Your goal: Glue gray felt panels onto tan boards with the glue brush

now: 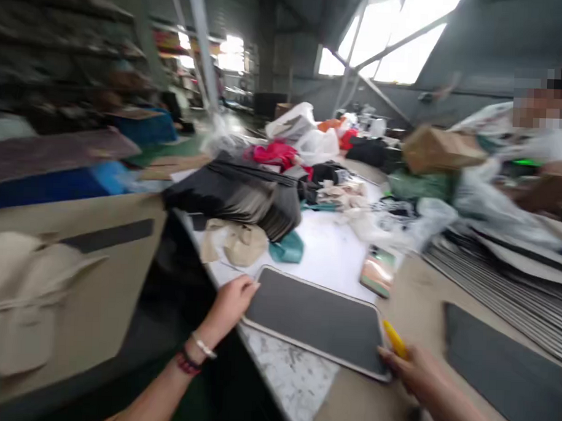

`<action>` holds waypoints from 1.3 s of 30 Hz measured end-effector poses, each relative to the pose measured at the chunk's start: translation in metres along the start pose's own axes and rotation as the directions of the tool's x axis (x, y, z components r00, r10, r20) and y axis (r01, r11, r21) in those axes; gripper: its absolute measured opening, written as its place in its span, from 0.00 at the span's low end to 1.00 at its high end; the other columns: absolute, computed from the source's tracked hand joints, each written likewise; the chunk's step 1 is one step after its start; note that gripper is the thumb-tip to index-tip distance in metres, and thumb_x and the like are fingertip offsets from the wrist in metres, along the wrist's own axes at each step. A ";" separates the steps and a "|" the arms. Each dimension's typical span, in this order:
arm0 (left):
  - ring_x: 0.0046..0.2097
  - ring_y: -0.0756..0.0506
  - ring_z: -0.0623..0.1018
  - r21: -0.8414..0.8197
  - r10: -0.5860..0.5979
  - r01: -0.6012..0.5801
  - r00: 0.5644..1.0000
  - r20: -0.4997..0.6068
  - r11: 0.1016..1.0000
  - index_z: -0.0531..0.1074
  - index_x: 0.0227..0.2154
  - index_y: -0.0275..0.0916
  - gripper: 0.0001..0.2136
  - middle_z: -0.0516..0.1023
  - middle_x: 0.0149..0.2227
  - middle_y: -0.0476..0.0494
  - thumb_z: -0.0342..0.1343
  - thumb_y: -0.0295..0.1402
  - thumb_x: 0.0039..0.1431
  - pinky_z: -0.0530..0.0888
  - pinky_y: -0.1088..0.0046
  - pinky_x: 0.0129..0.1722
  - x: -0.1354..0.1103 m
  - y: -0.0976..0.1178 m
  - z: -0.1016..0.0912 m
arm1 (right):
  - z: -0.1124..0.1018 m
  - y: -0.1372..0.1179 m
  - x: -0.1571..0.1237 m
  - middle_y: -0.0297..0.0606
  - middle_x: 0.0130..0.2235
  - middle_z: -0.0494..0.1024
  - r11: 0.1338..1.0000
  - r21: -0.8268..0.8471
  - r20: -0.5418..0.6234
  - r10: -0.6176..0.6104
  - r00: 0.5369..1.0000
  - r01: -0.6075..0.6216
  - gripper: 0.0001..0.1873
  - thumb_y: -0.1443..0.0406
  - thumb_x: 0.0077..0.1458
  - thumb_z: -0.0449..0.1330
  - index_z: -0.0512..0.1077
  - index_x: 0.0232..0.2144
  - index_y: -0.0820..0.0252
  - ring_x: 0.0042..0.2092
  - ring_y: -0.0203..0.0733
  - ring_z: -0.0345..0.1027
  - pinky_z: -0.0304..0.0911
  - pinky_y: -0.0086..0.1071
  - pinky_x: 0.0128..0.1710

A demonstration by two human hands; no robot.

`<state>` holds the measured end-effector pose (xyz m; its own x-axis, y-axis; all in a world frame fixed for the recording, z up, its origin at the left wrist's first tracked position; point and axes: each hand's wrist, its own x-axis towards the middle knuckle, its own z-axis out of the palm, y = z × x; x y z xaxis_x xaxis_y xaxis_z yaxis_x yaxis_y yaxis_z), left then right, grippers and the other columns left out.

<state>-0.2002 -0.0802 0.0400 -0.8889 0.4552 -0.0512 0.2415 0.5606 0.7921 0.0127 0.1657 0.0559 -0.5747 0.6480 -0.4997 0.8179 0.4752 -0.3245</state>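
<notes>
A dark grey rectangular panel (314, 319) with rounded corners and a pale edge lies in front of me at the table's near edge. My left hand (234, 298) pinches its left end between thumb and fingers. At the opposite end, my right hand (414, 365) is closed around a slim yellow tool (395, 339), its fingertips at the panel's edge. Motion blur hides what kind of tool it is. A phone (378, 270) lies just beyond the panel's right end. Another dark grey panel (506, 366) rests to the right on brown board.
Stacked dark panels (240, 190) stand at the table's far left, near beige fabric pieces (245, 243) and a teal piece (288, 246). More sheets (499, 285) are piled at right. A gap separates the left table (135, 279), which holds beige fabric bags (24, 300). Another person is at far right.
</notes>
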 end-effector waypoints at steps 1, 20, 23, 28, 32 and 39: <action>0.26 0.48 0.67 0.005 0.004 -0.004 1.000 0.021 1.000 0.64 0.16 0.40 0.14 0.66 0.18 0.51 0.48 0.43 0.48 0.62 0.74 0.28 0.004 -0.004 0.000 | -0.003 0.004 -0.003 0.36 0.22 0.72 0.999 -0.015 0.036 0.048 0.998 -0.047 0.14 0.61 0.58 0.51 0.70 0.27 0.64 0.23 0.35 0.66 0.58 0.27 0.23; 0.27 0.46 0.70 0.074 -0.007 0.008 1.000 -0.024 0.997 0.67 0.19 0.41 0.16 0.69 0.19 0.50 0.46 0.49 0.44 0.64 0.73 0.28 0.008 -0.006 -0.002 | -0.001 0.013 0.009 0.33 0.19 0.71 0.997 0.064 0.015 0.038 0.999 -0.039 0.10 0.62 0.54 0.54 0.68 0.28 0.63 0.19 0.34 0.64 0.53 0.25 0.21; 0.26 0.48 0.68 0.068 0.012 -0.010 1.000 -0.029 0.998 0.64 0.18 0.41 0.16 0.66 0.18 0.52 0.45 0.48 0.46 0.64 0.75 0.27 0.009 -0.009 0.001 | 0.001 0.016 0.016 0.33 0.17 0.70 0.999 0.006 0.026 0.049 0.998 -0.050 0.11 0.61 0.56 0.52 0.67 0.27 0.63 0.19 0.35 0.64 0.53 0.26 0.21; 0.24 0.48 0.66 0.066 0.009 -0.007 0.999 -0.038 0.998 0.63 0.17 0.40 0.16 0.65 0.17 0.52 0.46 0.48 0.46 0.64 0.75 0.25 0.011 -0.014 0.004 | 0.000 0.013 0.017 0.35 0.18 0.71 0.999 -0.041 0.042 0.034 0.999 -0.032 0.12 0.61 0.57 0.51 0.66 0.25 0.63 0.21 0.37 0.66 0.52 0.26 0.22; 0.25 0.48 0.67 0.054 0.019 -0.019 1.000 0.005 0.998 0.63 0.16 0.40 0.17 0.65 0.17 0.52 0.47 0.49 0.45 0.63 0.74 0.26 0.012 -0.014 0.001 | -0.004 0.008 0.009 0.35 0.20 0.72 1.000 -0.002 0.035 0.016 0.999 -0.016 0.10 0.62 0.55 0.54 0.69 0.26 0.63 0.23 0.36 0.66 0.52 0.25 0.23; 0.24 0.48 0.66 0.075 0.025 -0.026 1.000 0.011 0.997 0.61 0.16 0.40 0.16 0.63 0.17 0.53 0.46 0.47 0.46 0.63 0.75 0.26 0.012 -0.011 0.000 | 0.002 0.015 0.014 0.37 0.21 0.73 0.999 0.024 0.010 0.027 1.000 -0.027 0.09 0.63 0.54 0.54 0.68 0.26 0.63 0.22 0.37 0.66 0.52 0.26 0.23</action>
<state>-0.2139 -0.0810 0.0305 -0.8782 0.4768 -0.0383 0.2928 0.5992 0.7451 0.0167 0.1806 0.0423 -0.5523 0.6543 -0.5166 0.8336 0.4429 -0.3302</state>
